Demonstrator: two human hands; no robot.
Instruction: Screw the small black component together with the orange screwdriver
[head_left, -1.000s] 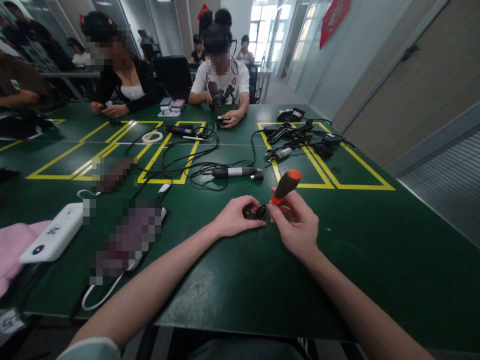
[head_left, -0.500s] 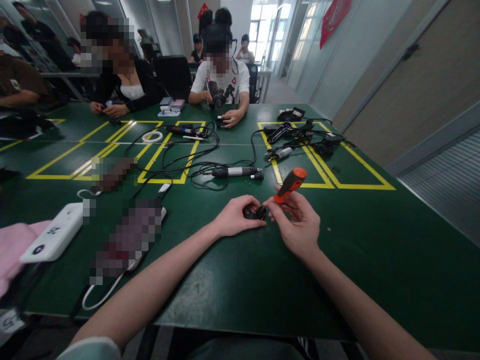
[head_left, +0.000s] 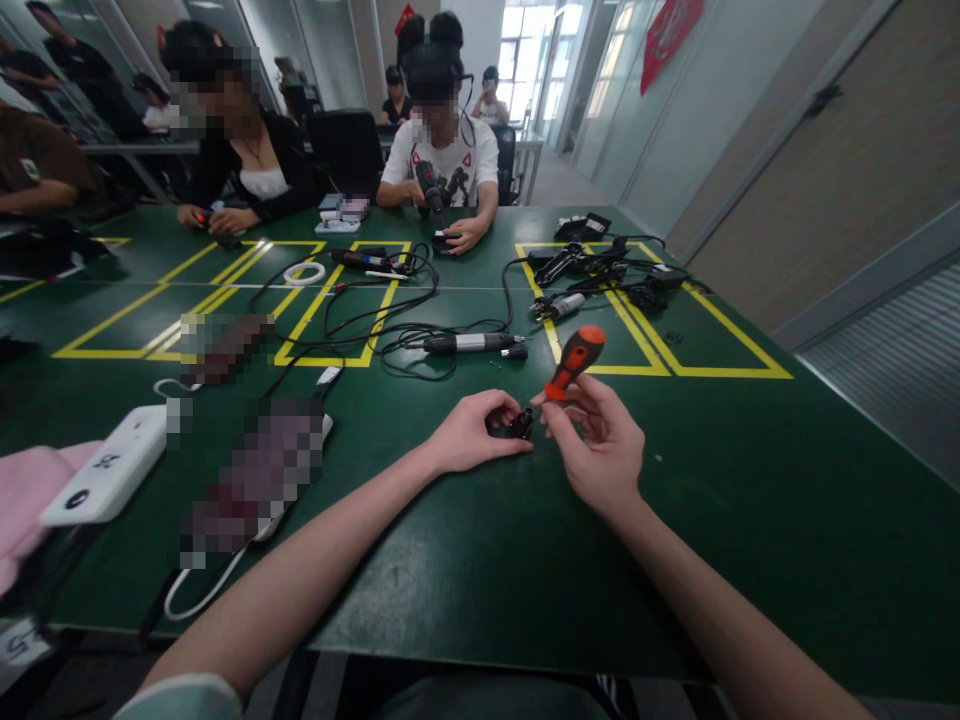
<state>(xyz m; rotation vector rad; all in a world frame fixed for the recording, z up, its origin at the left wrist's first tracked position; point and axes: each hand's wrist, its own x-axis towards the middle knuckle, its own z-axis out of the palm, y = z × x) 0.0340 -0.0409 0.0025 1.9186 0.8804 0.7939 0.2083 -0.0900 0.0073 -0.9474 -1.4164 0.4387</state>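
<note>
Between the thumb and fingers of my left hand [head_left: 484, 432] is a small black part [head_left: 521, 424], held just above or on the green table; its exact kind is too small to make out. My right hand [head_left: 600, 440] pinches a screwdriver [head_left: 576, 360] with an orange and dark handle near the lower end of that handle. The handle tilts up and to the right. Its shaft is hidden or too thin to see beside the black part, so I cannot tell whether its tip touches.
Ahead on the green table [head_left: 450, 560] lie a grey-black pen-like power tool [head_left: 472, 343] with cables and a cluster of black cords [head_left: 645, 280]. Left are a white power strip [head_left: 112, 465] and blurred devices. Across the table, a person holds a power drill [head_left: 429, 187].
My right hand has shifted slightly right, and the screwdriver handle has turned and moved a little left and down. The left hand stays in place around the black part.
</note>
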